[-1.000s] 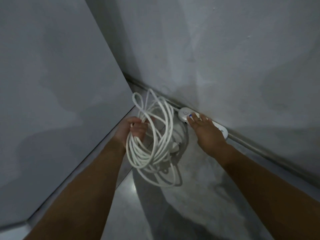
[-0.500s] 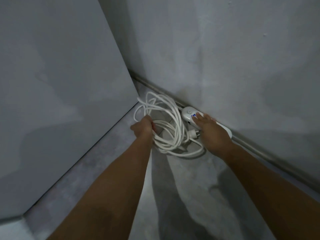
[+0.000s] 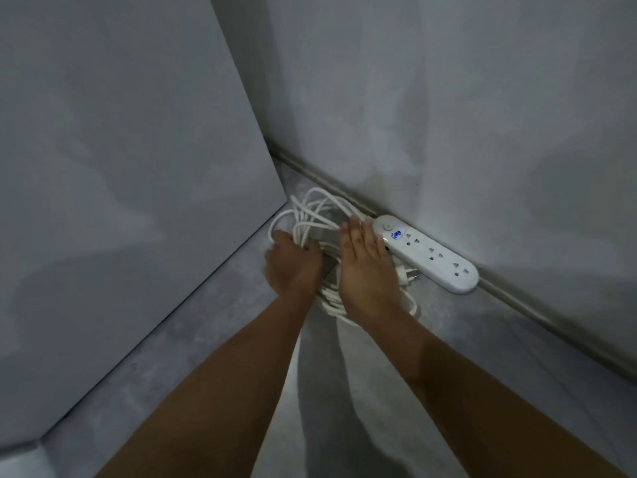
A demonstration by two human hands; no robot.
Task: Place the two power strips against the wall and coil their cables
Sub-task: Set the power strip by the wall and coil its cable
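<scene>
1. Power strip [image 3: 427, 254]: white, lies flat on the floor [image 3: 448, 357] right of frame centre, its long side against the base of the wall [image 3: 448, 115]. I count three socket groups, plus a round button and a blue logo at the end nearest the hands.
2. Cable [image 3: 312, 215]: white, in loose loops on the floor just left of the strip, in the corner between the wall and a grey panel [image 3: 120, 150] at frame left.
3. Plug [image 3: 408, 274]: on the floor, just below the strip, close to the right wrist.
4. Left hand [image 3: 293, 265]: curled over the left side of the loops, fingers closed around a few strands.
5. Right hand [image 3: 367, 267]: flat and open, fingers together, palm down over the right side of the coil. Fingertips sit just beside the strip's button end; I can't tell if they touch it.
6. Only one strip shows in my view.
</scene>
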